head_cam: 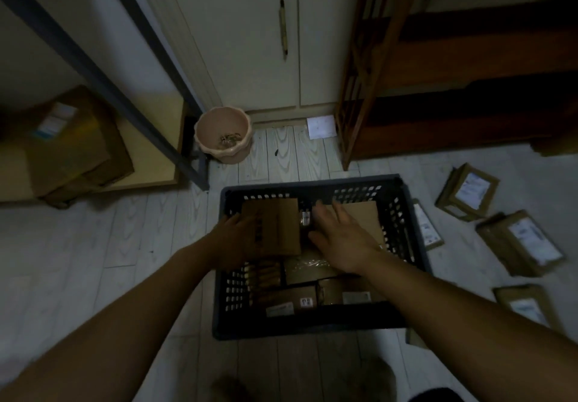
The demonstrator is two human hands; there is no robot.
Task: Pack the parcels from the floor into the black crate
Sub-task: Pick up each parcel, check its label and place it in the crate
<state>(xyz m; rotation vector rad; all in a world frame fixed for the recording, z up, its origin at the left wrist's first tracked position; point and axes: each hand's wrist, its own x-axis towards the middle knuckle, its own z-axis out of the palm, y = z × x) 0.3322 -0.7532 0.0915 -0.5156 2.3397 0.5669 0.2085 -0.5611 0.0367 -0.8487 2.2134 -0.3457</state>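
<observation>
Gripping from the left side, my left hand holds a brown parcel by its left edge, with the fingers wrapped round that edge. The parcel lies flat over the far left part of the black crate. My right hand is beside it, slack and holding nothing, with its fingers stretched forward and slightly spread. It hovers over a second parcel lying in the far right part of the crate. I cannot tell whether the palm touches that cardboard.

Below my hands, toward the near wall of the crate, I see more packed parcels. A plain one lies in the middle, and two with pale labels sit side by side against the near wall.

On the pale plank floor to the right of the crate, several parcels are unpacked. A thin one is just beside the crate's right wall. Three labelled ones lie further out.

Beyond the crate, a pink pot stands at the foot of a cream cabinet. A wooden rack stands to the right. At the far left, a large cardboard box sits on a low shelf.
</observation>
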